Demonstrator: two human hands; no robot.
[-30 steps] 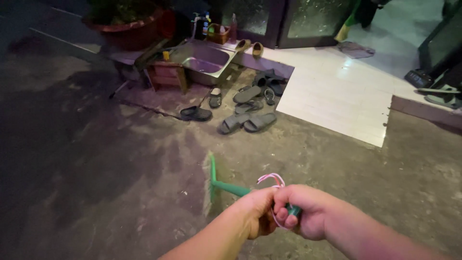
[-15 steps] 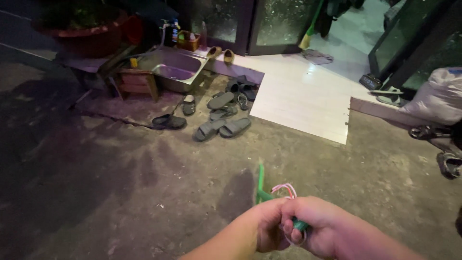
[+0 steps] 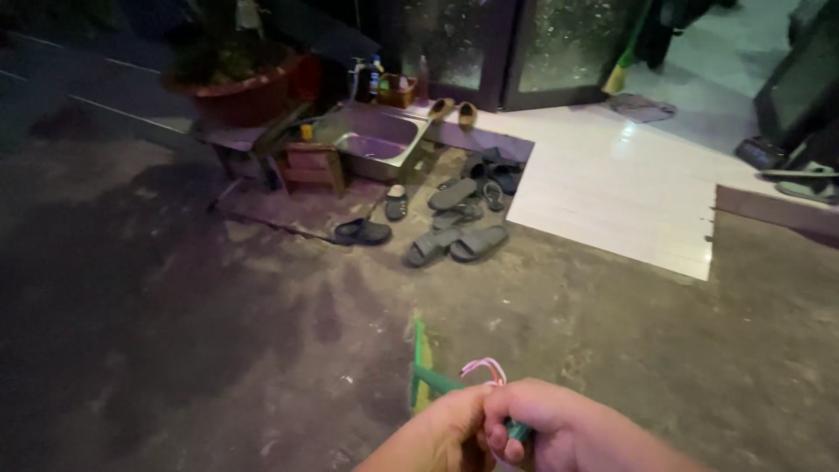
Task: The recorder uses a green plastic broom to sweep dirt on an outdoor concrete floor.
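Green plastic broom handle (image 3: 437,382) is clamped in both fists at the bottom of the head view: left hand (image 3: 446,435) and right hand (image 3: 546,428) sit side by side, touching, fingers (image 3: 500,428) curled closed around the end of the handle. A loop of pink-white string (image 3: 483,368) sticks up just above the knuckles. From the fingers the handle runs forward and left to the broom head (image 3: 420,363), which stands edge-on to the camera, low over the concrete floor (image 3: 218,332); whether it touches I cannot tell. Judged step: mid-stroke sweeping, broom head out in front of the hands. Next stroke would call for keeping both fists tight and the head flat on the floor; the dark damp patches left of the fingers could drag. Well beyond the fingertips: a cluster of grey slippers (image 3: 454,229), a metal sink (image 3: 376,144) on the ground, a small wooden stool (image 3: 312,166) beside it, a big red plant pot (image 3: 236,83) further left, and white floor tiles (image 3: 612,192) to the far right.
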